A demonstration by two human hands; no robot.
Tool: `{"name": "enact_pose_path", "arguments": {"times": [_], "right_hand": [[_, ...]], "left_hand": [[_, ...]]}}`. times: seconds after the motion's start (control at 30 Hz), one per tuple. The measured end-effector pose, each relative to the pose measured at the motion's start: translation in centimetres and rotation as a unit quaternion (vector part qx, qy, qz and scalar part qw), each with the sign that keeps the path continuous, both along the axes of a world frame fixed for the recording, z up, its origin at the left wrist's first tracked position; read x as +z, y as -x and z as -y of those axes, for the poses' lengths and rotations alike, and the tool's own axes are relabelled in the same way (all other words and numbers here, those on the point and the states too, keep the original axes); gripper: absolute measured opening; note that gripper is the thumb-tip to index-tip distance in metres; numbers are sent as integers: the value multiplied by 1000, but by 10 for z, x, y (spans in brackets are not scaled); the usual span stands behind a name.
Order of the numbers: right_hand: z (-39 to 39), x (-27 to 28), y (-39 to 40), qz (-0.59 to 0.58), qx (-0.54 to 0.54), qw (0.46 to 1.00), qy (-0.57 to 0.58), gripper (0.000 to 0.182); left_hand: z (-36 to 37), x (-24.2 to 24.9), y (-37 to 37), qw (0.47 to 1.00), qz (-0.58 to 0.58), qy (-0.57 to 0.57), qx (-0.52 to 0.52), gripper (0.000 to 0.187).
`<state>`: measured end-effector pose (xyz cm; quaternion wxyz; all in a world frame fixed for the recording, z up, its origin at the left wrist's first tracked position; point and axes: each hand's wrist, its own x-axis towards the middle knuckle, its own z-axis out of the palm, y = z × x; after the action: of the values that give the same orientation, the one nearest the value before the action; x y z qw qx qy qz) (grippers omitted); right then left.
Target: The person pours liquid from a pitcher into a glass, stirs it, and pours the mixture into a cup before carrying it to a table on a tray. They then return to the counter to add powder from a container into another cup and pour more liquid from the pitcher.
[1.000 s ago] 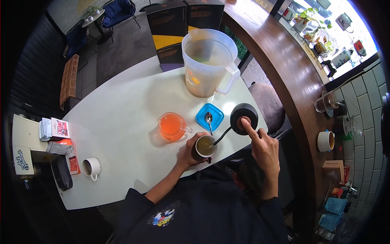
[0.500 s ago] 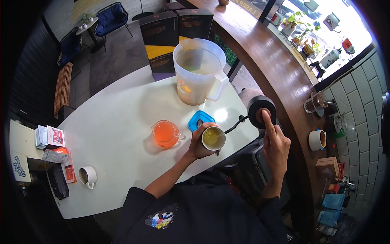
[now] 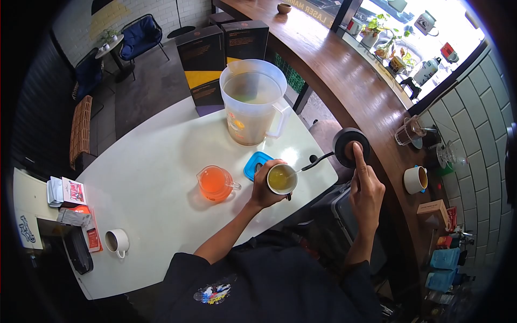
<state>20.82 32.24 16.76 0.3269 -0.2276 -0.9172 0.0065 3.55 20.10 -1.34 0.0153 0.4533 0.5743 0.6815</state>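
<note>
My left hand point(image 3: 264, 189) is wrapped round a cup point(image 3: 282, 179) with yellow-green liquid in it. A black gooseneck kettle point(image 3: 344, 146) is in my right hand point(image 3: 367, 188), one finger stretched over its lid. The kettle's thin spout reaches to the cup, and a thin stream seems to enter the liquid. Just behind the cup lies a blue square lid point(image 3: 255, 163) with a dark item on it, partly hidden by my left hand. Left of the cup stands a glass jug point(image 3: 215, 183) of orange-red liquid. A large translucent pitcher point(image 3: 249, 121) stands farther back.
The white table point(image 3: 145, 188) holds a white mug point(image 3: 117, 242) and a black case point(image 3: 78, 250) at the left. Dark boxes point(image 3: 200, 56) stand behind the pitcher. A curved wooden counter point(image 3: 323, 67) runs along the right, bearing a white cup point(image 3: 415, 180) and a cardboard box point(image 3: 432, 214).
The view has shifted slightly, so the table things appear a little lower and farther left. Both hands keep their hold on the cup and kettle, and the liquid in the cup looks slightly higher.
</note>
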Motion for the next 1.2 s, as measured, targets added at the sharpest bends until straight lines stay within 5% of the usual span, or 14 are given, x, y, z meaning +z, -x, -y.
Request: {"name": "enact_pose_path", "arguments": {"times": [0.5,0.7,1.03,1.2], "right_hand": [[10,-32,2,-8,9,989,149,86],[12,-49,2,-40,15,931,364,76],[10,-62,2,2,37,958,285,78],[14,-56,5,62,38,989,128,84]], "left_hand": [[11,-2,1,998,-3,67,18,66],[22,-4,-3,994,66,74,-33,70],[41,-6,-1,986,113,102,-73,61],[41,-8,1,987,91,110,-70,60]]}}
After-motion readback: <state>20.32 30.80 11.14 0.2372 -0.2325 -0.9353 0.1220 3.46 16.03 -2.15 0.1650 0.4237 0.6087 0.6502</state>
